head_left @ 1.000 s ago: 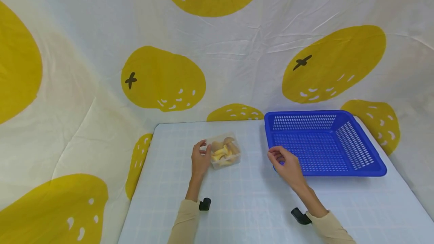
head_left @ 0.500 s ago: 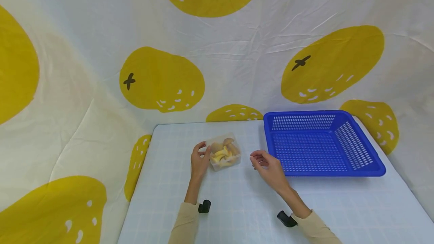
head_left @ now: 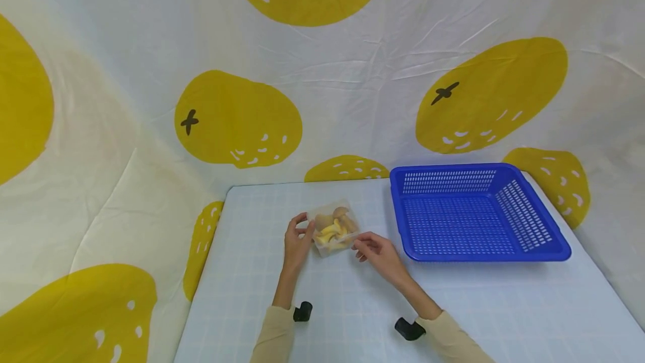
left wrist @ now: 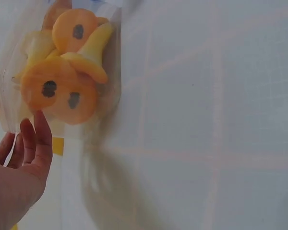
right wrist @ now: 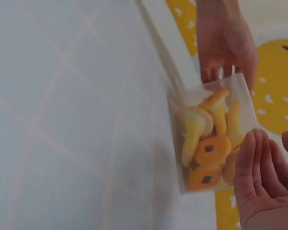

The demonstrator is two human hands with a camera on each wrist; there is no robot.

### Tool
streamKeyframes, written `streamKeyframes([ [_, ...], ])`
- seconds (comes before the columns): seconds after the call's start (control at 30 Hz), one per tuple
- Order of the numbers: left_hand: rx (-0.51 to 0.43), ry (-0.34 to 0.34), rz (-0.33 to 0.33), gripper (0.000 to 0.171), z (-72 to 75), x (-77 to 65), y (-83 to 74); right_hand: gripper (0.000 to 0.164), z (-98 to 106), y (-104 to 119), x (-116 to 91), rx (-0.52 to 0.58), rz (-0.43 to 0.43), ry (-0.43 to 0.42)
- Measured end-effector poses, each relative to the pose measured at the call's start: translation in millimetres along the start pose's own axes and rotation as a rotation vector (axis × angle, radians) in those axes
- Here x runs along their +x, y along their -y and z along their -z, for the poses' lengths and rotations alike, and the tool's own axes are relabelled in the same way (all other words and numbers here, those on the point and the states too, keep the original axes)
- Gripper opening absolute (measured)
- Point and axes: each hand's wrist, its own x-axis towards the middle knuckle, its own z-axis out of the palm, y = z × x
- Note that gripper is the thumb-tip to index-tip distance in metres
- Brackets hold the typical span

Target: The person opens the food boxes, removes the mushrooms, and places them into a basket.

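A clear plastic container (head_left: 325,250) stands on the table in the head view. Several yellow-stemmed, mushroom-shaped pieces (head_left: 332,229) lie inside it; the wrist views show orange-brown caps with dark spots. My left hand (head_left: 297,245) holds the container's left side between thumb and fingers. At the right front corner is my right hand (head_left: 380,256), its fingers gently bent. In the right wrist view the fingers of my right hand (right wrist: 266,187) overlap the container's edge, with the thumb apart from them. Whether they touch the wall I cannot tell.
A blue perforated basket (head_left: 456,257) stands at the right back of the table (head_left: 347,318), right of the container. White cloth (head_left: 342,111) printed with large yellow fruit hangs behind and left of the table. A black camera mount sits on each wrist.
My right hand has moved left from the basket's near left corner to the container's right front corner. My left hand has stayed at the container's left side.
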Motion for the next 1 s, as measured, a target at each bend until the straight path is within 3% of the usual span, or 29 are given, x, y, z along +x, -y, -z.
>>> streamKeyframes([
  [0.23,0.004,0.108,-0.020,0.056,2.4,-5.4,2.1,0.031,-7.6,-8.0,4.0,0.083,-0.076,0.033],
  [0.43,0.076,0.281,-0.068,0.091,10.2,-9.3,8.5,0.039,-12.9,-12.4,7.9,0.125,-0.144,0.023],
  [0.63,0.211,0.435,-0.039,0.120,18.1,-7.4,20.1,0.043,-17.0,-12.7,10.1,0.168,-0.214,0.055],
  [0.73,0.263,0.462,-0.052,0.122,18.4,-5.3,23.8,0.044,-18.8,-11.8,11.5,0.204,-0.247,0.072],
  [1.0,0.278,0.420,-0.100,0.114,16.0,-2.2,22.9,0.052,-23.3,-10.0,14.5,0.246,-0.294,0.095],
])
